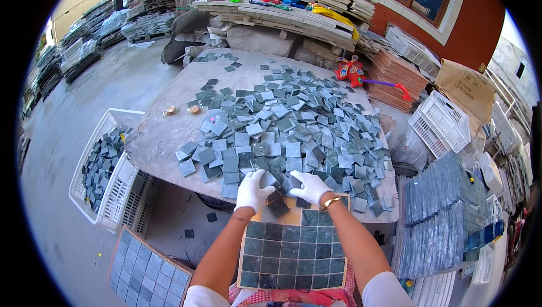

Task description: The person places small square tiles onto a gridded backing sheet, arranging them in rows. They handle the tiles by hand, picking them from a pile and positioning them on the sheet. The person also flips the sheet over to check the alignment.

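Note:
Both my hands wear white gloves and meet at the near edge of a heap of loose square grey-green stone tiles. My left hand is curled round a small tile. My right hand, with a gold band at its wrist, pinches another tile between thumb and forefinger. Just below them a dark tile lies tilted over the top of a framed board. Rows of tiles fill most of that board, which leans at my lap; bare yellowish backing shows along its upper left.
The heap covers a pale tabletop. At left stands a white crate of tiles, above a tiled panel. Stacked tile sheets and white crates line the right. A red toy lies at the far right corner.

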The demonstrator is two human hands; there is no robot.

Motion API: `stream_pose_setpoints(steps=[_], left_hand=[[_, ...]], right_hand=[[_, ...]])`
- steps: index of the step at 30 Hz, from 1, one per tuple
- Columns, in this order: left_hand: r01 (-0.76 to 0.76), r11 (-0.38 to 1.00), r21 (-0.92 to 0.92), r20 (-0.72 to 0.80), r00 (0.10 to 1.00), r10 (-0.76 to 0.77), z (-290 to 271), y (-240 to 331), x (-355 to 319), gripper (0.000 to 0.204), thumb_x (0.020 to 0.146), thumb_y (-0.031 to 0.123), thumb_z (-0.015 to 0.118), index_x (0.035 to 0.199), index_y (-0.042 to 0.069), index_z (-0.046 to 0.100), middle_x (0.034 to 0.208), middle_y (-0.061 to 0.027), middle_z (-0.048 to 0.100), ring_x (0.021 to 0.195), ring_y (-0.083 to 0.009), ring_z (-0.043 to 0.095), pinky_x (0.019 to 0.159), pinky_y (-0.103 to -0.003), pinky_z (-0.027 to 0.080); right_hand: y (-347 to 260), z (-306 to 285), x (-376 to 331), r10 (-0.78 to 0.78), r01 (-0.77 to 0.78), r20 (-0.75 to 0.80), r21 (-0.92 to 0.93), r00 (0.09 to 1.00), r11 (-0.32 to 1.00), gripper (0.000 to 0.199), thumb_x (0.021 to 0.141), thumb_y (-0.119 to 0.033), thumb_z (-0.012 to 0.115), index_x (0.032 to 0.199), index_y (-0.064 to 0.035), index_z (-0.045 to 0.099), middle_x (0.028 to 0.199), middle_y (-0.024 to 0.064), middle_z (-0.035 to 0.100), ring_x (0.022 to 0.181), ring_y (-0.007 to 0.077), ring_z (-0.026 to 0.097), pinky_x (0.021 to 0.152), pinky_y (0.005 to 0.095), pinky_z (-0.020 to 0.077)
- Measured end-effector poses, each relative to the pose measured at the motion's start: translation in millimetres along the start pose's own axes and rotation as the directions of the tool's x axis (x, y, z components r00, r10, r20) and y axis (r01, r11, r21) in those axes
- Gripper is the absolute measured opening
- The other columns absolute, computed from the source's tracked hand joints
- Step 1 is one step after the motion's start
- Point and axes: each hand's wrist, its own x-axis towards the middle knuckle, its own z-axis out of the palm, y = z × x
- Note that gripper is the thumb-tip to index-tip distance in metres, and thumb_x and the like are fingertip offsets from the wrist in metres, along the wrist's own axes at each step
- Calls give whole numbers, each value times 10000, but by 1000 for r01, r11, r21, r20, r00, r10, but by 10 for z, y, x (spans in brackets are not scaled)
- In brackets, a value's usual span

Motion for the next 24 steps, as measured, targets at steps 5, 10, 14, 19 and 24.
stream_pose_setpoints(steps=[5, 10, 14, 19, 24], left_hand=[[123, 893, -433, 129, 989, -73, -174, -319, -514, 583, 728, 197, 765, 1231, -16, 561, 1096, -140, 636, 974, -223, 614, 868, -307, 477], [520, 507, -688, 473, 850, -231, -275, -34, -945, 352, 917, 209, 595, 1171, -35, 598, 949, -63, 651, 744, -98, 595, 652, -225, 484], [623, 218, -751, 577, 780, -242, -26, 29, -1170, 307, 986, 227, 465, 1140, -16, 573, 1004, -102, 638, 747, -173, 624, 626, -269, 502], [667, 41, -744, 664, 745, -62, 222, 204, -1202, 339, 961, 181, 489, 1246, -3, 501, 1119, -92, 599, 887, -202, 617, 718, -294, 504], [707, -22, -707, 707, 707, -25, 293, 320, -1239, 394, 921, 220, 590, 1240, 12, 489, 1134, -86, 597, 969, -224, 607, 771, -322, 487]], right_hand=[[291, -210, -319, 177, -145, 6, 601, 984, 786, 330, 852, -137, 526, 1158, -20, 558, 934, 109, 666, 726, 202, 652, 672, 320, 516], [722, -412, -652, 198, -155, -85, 360, 976, 920, 251, 844, -113, 540, 1071, -38, 616, 929, 101, 676, 747, 223, 654, 707, 328, 513], [903, -342, -820, 150, -115, -157, 212, 976, 970, 212, 829, -137, 572, 1014, -69, 649, 985, 131, 673, 875, 291, 649, 782, 349, 501], [841, -196, -851, 37, -40, -287, -5, 957, 999, 206, 791, -161, 634, 977, -77, 661, 923, 145, 645, 872, 321, 619, 793, 387, 485], [638, 4, -862, 43, -80, -266, -130, 963, 988, 216, 795, -199, 656, 965, -71, 621, 959, 136, 592, 858, 337, 619, 763, 428, 503]])
